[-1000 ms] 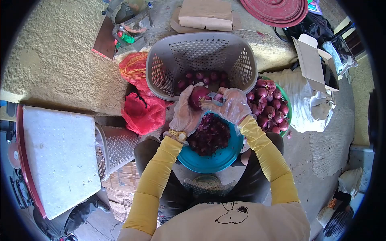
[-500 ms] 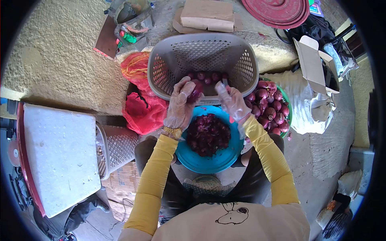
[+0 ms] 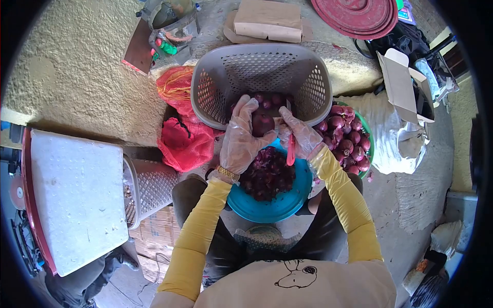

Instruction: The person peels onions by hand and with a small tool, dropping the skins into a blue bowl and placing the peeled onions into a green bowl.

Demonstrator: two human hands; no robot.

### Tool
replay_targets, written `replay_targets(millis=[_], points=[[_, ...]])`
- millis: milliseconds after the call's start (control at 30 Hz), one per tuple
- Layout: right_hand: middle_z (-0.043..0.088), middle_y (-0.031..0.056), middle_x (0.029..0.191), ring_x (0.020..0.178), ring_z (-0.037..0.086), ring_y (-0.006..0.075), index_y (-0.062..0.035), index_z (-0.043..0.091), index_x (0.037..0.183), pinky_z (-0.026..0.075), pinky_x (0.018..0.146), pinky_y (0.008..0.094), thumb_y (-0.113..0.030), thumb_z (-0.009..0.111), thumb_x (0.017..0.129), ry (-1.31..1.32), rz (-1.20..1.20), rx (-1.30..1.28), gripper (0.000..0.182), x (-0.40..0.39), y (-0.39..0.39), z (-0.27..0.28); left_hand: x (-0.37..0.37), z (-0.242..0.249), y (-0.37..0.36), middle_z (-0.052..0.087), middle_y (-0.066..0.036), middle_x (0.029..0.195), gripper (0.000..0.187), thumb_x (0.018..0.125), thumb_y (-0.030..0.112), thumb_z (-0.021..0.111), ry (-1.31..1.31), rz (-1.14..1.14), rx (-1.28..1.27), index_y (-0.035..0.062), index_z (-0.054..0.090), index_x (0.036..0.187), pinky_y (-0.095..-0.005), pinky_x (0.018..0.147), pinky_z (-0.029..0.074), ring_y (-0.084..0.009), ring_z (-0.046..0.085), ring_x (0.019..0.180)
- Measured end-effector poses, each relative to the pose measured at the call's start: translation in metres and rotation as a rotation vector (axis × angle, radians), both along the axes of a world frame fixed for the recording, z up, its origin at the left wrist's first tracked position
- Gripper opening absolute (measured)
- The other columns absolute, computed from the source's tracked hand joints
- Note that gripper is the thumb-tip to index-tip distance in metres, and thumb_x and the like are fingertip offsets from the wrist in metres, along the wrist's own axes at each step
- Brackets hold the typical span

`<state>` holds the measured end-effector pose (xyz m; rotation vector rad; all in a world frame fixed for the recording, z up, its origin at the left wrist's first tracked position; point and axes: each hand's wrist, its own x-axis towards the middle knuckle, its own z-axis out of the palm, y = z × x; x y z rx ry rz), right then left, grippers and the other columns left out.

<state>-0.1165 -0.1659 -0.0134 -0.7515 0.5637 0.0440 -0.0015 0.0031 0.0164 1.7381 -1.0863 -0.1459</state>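
My left hand (image 3: 242,138), in a clear plastic glove, holds a red onion (image 3: 262,124) above the near rim of the grey-brown basket (image 3: 197,110). Close on its right, my gloved right hand (image 3: 300,134) is closed round a tool with a red handle (image 3: 291,150); its blade is mostly hidden. More onions (image 3: 276,99) lie at the bottom of the basket. Below my hands, a blue basin (image 3: 267,210) holds a heap of dark red onion pieces or peels (image 3: 267,174). Whole red onions (image 3: 345,146) fill a green-rimmed container (image 3: 371,134) to the right.
Red mesh sacks (image 3: 185,143) lie left of the basket. Farther left are a lattice basket (image 3: 154,187) and a white foam board (image 3: 77,200). A cardboard piece (image 3: 267,20) and a red lid (image 3: 354,15) sit beyond. At right are a white sack (image 3: 390,138) and an open carton (image 3: 399,87).
My left hand has turned and opened out under the onion, which shows more fully between my hands. The right hand has tilted, and the red handle now points down.
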Motion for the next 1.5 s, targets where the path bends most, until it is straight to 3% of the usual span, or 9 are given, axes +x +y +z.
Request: replay_targets(millis=[200, 267, 400, 467, 800, 1000, 1067, 1267, 1500], points=[[0.044, -0.0074, 0.062, 0.053, 0.042, 0.0082, -0.0162, 0.059, 0.084, 0.034, 0.051, 0.0252, -0.057, 0.062, 0.102, -0.017, -0.009, 0.04, 0.045, 0.001, 0.001, 0.001, -0.001, -0.001, -0.001, 0.046, -0.022, 0.153, 0.078, 0.074, 0.009, 0.091, -0.094, 0.066, -0.011, 0.0016, 0.05, 0.141, -0.0421, 0.119, 0.04, -0.0362, 0.047, 0.144], [0.044, -0.0085, 0.062, 0.053, 0.042, 0.0071, -0.0116, 0.066, 0.096, 0.034, 0.052, 0.0248, -0.058, 0.062, 0.102, -0.039, 0.002, 0.083, 0.046, 0.0, 0.001, 0.007, 0.002, -0.01, -0.001, 0.042, -0.015, 0.156, 0.08, 0.079, 0.008, 0.09, 0.415, -0.149, -0.176, 0.006, 0.048, 0.147, -0.0398, 0.123, 0.035, -0.0255, 0.041, 0.146], [0.043, -0.0093, 0.062, 0.054, 0.042, 0.0061, -0.0076, 0.068, 0.106, 0.035, 0.053, 0.0246, -0.055, 0.064, 0.102, -0.058, -0.02, 0.118, 0.048, -0.001, -0.002, 0.011, -0.003, -0.008, -0.003, 0.042, -0.012, 0.156, 0.079, 0.082, 0.006, 0.087, 0.307, -0.129, -0.135, 0.0055, 0.046, 0.15, -0.0385, 0.123, 0.034, -0.0229, 0.041, 0.146], [0.043, -0.0095, 0.063, 0.055, 0.042, 0.0061, -0.0081, 0.068, 0.105, 0.035, 0.053, 0.0245, -0.054, 0.065, 0.102, -0.094, -0.012, 0.08, 0.046, -0.002, -0.004, 0.01, -0.012, 0.002, -0.002, 0.044, -0.011, 0.155, 0.081, 0.084, 0.003, 0.084, 0.725, -0.239, -0.3, 0.0051, 0.042, 0.154, -0.037, 0.122, 0.034, -0.0228, 0.041, 0.146], [0.044, -0.0077, 0.064, 0.059, 0.044, 0.0077, -0.0081, 0.069, 0.107, 0.037, 0.054, 0.0273, -0.057, 0.058, 0.105, -0.159, -0.015, 0.021, 0.05, -0.003, -0.004, 0.024, -0.007, 0.002, -0.005, 0.046, -0.01, 0.151, 0.088, 0.085, 0.0, 0.081, 1.019, -0.341, -0.339, 0.0101, 0.031, 0.158, -0.0343, 0.12, 0.039, -0.0221, 0.052, 0.137], [0.051, -0.0051, 0.075, 0.064, 0.048, 0.0087, -0.0073, 0.067, 0.114, 0.042, 0.06, 0.0253, -0.061, 0.047, 0.107, -0.093, -0.017, 0.012, 0.057, -0.003, -0.005, 0.022, 0.005, -0.001, 0.0, 0.05, -0.013, 0.151, 0.073, 0.088, -0.003, 0.074, 1.323, -0.226, -0.511, 0.0091, 0.041, 0.152, -0.0529, 0.111, 0.051, -0.032, 0.056, 0.134], [0.053, -0.0035, 0.082, 0.068, 0.051, 0.0085, -0.0077, 0.063, 0.12, 0.045, 0.064, 0.0241, -0.055, 0.048, 0.109, -0.015, -0.006, -0.29, 0.051, -0.006, -0.005, 0.023, 0.01, -0.009, 0.002, 0.05, -0.016, 0.15, 0.058, 0.099, 0.014, 0.068, 1.232, -0.265, -0.572, 0.0113, 0.043, 0.151, -0.0577, 0.106, 0.054, -0.0364, 0.057, 0.133], [0.053, -0.0021, 0.087, 0.075, 0.052, 0.0102, -0.0079, 0.056, 0.128, 0.047, 0.068, 0.026, -0.03, 0.05, 0.113, -0.264, -0.105, -0.173, 0.028, -0.005, -0.007, 0.018, 0.017, -0.021, -0.002, 0.053, -0.021, 0.146, 0.062, 0.109, 0.058, 0.042, 1.514, -0.203, -0.684, 0.0139, 0.044, 0.152, -0.0546, 0.105, 0.055, -0.0388, 0.057, 0.132], [0.052, -0.0045, 0.088, 0.075, 0.051, 0.0092, -0.0066, 0.055, 0.13, 0.047, 0.069, 0.0261, -0.021, 0.051, 0.113, -0.352, -0.034, -0.506, 0.023, -0.005, -0.007, 0.011, 0.015, -0.027, 0.0, 0.061, -0.02, 0.136, 0.06, 0.109, 0.056, 0.045, 1.64, -0.245, -0.658, 0.0116, 0.049, 0.15, -0.0553, 0.102, 0.056, -0.0402, 0.064, 0.121]])
